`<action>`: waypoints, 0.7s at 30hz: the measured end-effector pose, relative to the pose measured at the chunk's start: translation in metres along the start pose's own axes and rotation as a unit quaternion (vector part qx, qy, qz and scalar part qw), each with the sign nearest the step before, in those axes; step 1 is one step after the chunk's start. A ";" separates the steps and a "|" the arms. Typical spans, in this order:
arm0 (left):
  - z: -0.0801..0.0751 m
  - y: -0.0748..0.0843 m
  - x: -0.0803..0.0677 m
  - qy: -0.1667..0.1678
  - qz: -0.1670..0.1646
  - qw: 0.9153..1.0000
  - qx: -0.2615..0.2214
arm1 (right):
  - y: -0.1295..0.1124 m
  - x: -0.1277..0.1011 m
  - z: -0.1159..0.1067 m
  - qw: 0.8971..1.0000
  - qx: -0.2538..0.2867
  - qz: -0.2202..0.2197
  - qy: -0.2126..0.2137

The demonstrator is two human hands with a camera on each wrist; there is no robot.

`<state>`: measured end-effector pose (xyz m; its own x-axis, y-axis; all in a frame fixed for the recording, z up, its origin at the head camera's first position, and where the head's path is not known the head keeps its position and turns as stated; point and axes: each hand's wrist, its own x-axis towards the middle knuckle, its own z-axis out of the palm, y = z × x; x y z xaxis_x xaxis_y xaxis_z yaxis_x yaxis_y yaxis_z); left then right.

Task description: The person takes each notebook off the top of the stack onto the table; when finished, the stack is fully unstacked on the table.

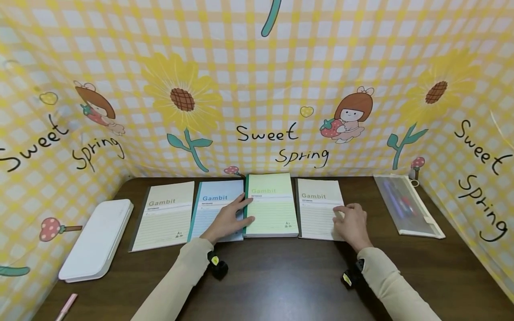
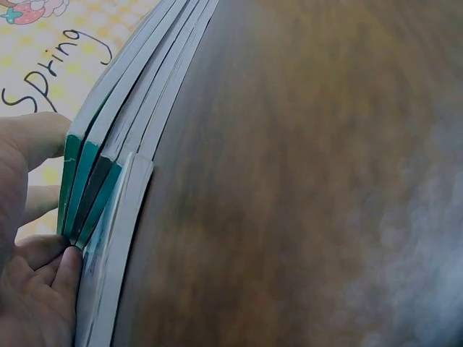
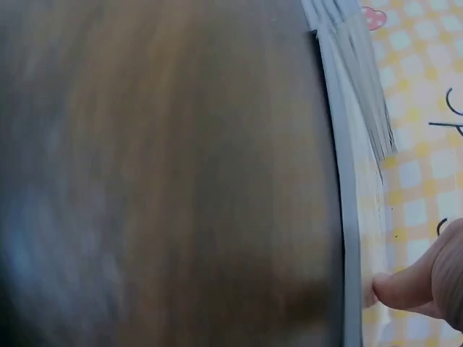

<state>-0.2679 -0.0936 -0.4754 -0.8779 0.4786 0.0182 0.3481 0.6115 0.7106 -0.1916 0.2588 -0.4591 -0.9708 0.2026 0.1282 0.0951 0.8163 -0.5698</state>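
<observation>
The left hand [image 1: 228, 220] lay flat, fingers straight against the green notebook's [image 1: 271, 204] spine, mid-table; the right hand [image 1: 350, 224] rested loosely spread on the cream notebook [image 1: 318, 203] beside it. Both looked light and bendy, likely best pinched at the spine edge.

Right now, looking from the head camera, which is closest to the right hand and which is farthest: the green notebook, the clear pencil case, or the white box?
From the right hand, which rests on the cream notebook:
1. The green notebook, just to its left.
2. The clear pencil case, off to its right, only a bit farther.
3. The white box, far across at the table's left end.
</observation>
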 end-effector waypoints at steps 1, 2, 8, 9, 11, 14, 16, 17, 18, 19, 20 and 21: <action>0.000 0.000 0.000 0.000 0.001 1.000 0.001 | -0.002 0.000 0.001 1.000 0.001 0.004 0.004; 0.000 -0.001 0.000 0.001 0.003 1.000 0.001 | -0.005 0.001 0.002 1.000 0.008 0.006 0.008; 0.000 -0.001 -0.002 0.010 -0.005 1.000 -0.007 | -0.042 0.011 0.017 0.989 0.138 -0.041 0.009; 0.001 -0.001 -0.002 0.008 -0.007 1.000 -0.009 | -0.049 0.011 0.021 0.985 0.163 -0.053 -0.009; 0.002 0.000 -0.002 0.004 -0.007 1.000 -0.011 | -0.061 0.010 0.032 0.977 0.192 -0.072 -0.051; 0.004 0.001 -0.002 0.000 -0.008 1.000 -0.012 | -0.072 0.005 0.050 0.974 0.181 -0.094 -0.096; 0.005 0.002 -0.002 0.002 -0.005 1.000 -0.010 | -0.076 0.001 0.060 0.976 0.164 -0.105 -0.094; 0.005 0.002 -0.001 0.004 -0.005 1.000 -0.008 | -0.077 0.000 0.064 0.977 0.157 -0.112 -0.087; 0.005 0.002 -0.001 0.007 -0.005 1.000 -0.006 | -0.078 -0.001 0.067 0.978 0.153 -0.114 -0.078; 0.004 0.002 -0.001 0.009 -0.004 1.000 -0.006 | -0.078 -0.002 0.070 0.979 0.153 -0.117 -0.069; 0.004 0.002 -0.001 0.011 -0.003 1.000 -0.005 | -0.078 -0.003 0.072 0.979 0.155 -0.117 -0.062; 0.004 0.001 -0.001 0.012 -0.002 1.000 -0.006 | -0.078 -0.003 0.073 0.979 0.158 -0.117 -0.056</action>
<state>-0.2656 -0.0908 -0.4771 -0.8867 0.4613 0.0324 0.3411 0.6051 0.7193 -0.2121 0.1553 -0.4742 -0.9778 -0.0453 0.2048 -0.1881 0.6214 -0.7606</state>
